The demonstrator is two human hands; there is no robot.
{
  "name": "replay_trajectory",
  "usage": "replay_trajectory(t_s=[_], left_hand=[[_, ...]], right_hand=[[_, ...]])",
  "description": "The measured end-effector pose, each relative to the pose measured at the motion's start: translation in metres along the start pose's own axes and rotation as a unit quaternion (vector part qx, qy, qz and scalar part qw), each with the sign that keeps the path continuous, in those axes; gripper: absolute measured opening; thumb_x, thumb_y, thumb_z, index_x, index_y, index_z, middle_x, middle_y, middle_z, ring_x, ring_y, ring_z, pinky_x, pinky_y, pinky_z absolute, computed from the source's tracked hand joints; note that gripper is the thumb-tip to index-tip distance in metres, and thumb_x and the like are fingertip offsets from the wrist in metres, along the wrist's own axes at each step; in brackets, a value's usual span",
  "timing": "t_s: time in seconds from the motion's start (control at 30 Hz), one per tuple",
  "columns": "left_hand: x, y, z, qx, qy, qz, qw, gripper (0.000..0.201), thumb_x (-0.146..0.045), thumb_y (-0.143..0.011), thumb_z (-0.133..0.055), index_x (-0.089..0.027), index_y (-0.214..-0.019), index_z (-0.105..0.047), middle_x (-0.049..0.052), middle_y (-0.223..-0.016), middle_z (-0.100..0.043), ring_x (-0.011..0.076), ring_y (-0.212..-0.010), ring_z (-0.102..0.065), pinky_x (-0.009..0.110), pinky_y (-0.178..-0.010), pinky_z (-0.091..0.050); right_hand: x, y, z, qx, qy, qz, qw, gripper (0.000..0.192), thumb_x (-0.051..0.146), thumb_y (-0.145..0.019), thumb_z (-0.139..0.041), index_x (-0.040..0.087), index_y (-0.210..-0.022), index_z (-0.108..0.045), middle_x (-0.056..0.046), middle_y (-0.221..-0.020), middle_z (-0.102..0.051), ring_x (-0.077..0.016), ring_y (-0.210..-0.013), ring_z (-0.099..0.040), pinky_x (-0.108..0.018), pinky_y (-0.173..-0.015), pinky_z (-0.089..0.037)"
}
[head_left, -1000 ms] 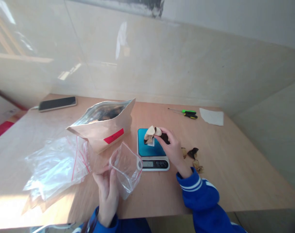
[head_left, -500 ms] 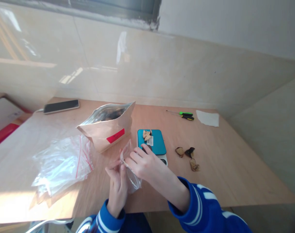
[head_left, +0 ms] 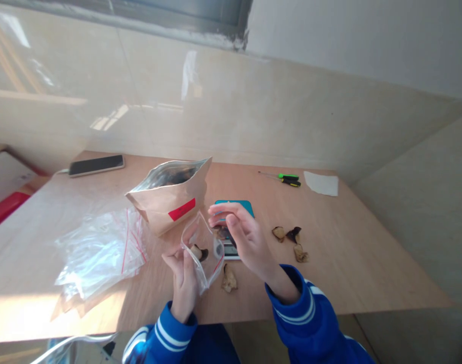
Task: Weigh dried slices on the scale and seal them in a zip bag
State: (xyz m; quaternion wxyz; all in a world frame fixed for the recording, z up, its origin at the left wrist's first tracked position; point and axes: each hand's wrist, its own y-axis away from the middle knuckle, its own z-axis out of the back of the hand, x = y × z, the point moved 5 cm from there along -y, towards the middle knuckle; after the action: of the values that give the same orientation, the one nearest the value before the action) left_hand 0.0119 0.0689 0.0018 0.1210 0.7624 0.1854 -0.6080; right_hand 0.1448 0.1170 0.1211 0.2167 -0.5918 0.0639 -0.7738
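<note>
My left hand (head_left: 185, 278) grips the edge of a clear zip bag (head_left: 211, 273), its mouth spread wide. A dried slice (head_left: 200, 253), pale with a dark rim like dried mushroom, shows inside the bag. My right hand (head_left: 246, 235) is cupped over the blue-topped kitchen scale (head_left: 234, 203), fingers stretched and thumb apart. Brown pieces (head_left: 220, 232) show just below its fingers, beside the bag mouth; whether they touch the hand I cannot tell. The hand hides much of the scale. Another tan slice (head_left: 229, 279) lies on the table right of the bag.
A brown stand-up pouch (head_left: 170, 199) stands open behind the bag. Left are a stack of clear zip bags (head_left: 101, 253) and a phone (head_left: 96, 166). Several dried slices (head_left: 299, 253), two screwdrivers (head_left: 289, 179) and white paper (head_left: 322, 183) lie right.
My right hand has left the bag's mouth and moved right and up over the scale. The bag now gapes wider, and the slices in it and beside it have come into view.
</note>
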Motion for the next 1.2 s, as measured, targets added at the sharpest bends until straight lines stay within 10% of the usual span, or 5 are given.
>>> replay_trajectory(t_s=[0.33,0.6,0.87,0.97,1.2], left_hand=[[-0.004,0.003,0.004,-0.021,0.015,-0.012,1.0,0.026,-0.043,-0.09,-0.053,-0.024,-0.097,-0.036,0.009,-0.124,-0.063,0.0188,-0.115,-0.06,0.045,-0.101,-0.045],[-0.012,0.004,0.012,-0.055,0.005,0.008,0.998,0.026,-0.046,-0.088,-0.054,-0.026,-0.096,-0.04,0.004,-0.116,-0.067,0.0172,-0.107,-0.064,0.037,-0.093,-0.052],[-0.008,0.004,0.008,-0.03,0.032,0.023,0.999,0.031,-0.047,-0.086,-0.057,-0.025,-0.094,-0.037,0.007,-0.12,-0.065,0.0198,-0.114,-0.061,0.045,-0.1,-0.046],[-0.01,0.002,0.005,-0.023,0.044,0.023,0.999,0.031,-0.046,-0.086,-0.057,-0.024,-0.094,-0.037,0.011,-0.124,-0.063,0.0219,-0.115,-0.06,0.048,-0.102,-0.044],[-0.009,-0.004,0.013,-0.021,0.067,0.046,0.996,0.032,-0.047,-0.084,-0.06,-0.025,-0.095,-0.039,0.007,-0.116,-0.068,0.0197,-0.109,-0.063,0.042,-0.1,-0.044]], right_hand=[[-0.004,0.039,0.013,-0.053,0.127,-0.017,0.99,0.024,0.033,-0.099,-0.039,0.024,-0.113,-0.056,-0.008,-0.114,-0.061,-0.0204,-0.112,-0.057,-0.038,-0.097,-0.05],[-0.078,0.126,-0.02,0.144,0.275,-0.071,0.948,0.033,0.005,-0.083,-0.054,0.021,-0.111,-0.059,-0.01,-0.12,-0.058,-0.0236,-0.113,-0.06,-0.042,-0.095,-0.054],[-0.007,0.051,0.031,-0.007,0.175,-0.036,0.984,0.015,0.025,-0.086,-0.064,0.023,-0.102,-0.064,-0.007,-0.118,-0.064,-0.02,-0.116,-0.059,-0.036,-0.099,-0.049],[0.012,0.022,0.021,0.06,0.165,-0.006,0.985,0.021,0.032,-0.085,-0.066,0.026,-0.106,-0.066,-0.005,-0.125,-0.062,-0.0202,-0.121,-0.056,-0.037,-0.104,-0.045],[-0.088,-0.01,0.019,-0.008,0.29,-0.04,0.956,0.038,0.022,-0.087,-0.059,0.019,-0.124,-0.059,-0.015,-0.137,-0.053,-0.0274,-0.129,-0.047,-0.047,-0.109,-0.036]])
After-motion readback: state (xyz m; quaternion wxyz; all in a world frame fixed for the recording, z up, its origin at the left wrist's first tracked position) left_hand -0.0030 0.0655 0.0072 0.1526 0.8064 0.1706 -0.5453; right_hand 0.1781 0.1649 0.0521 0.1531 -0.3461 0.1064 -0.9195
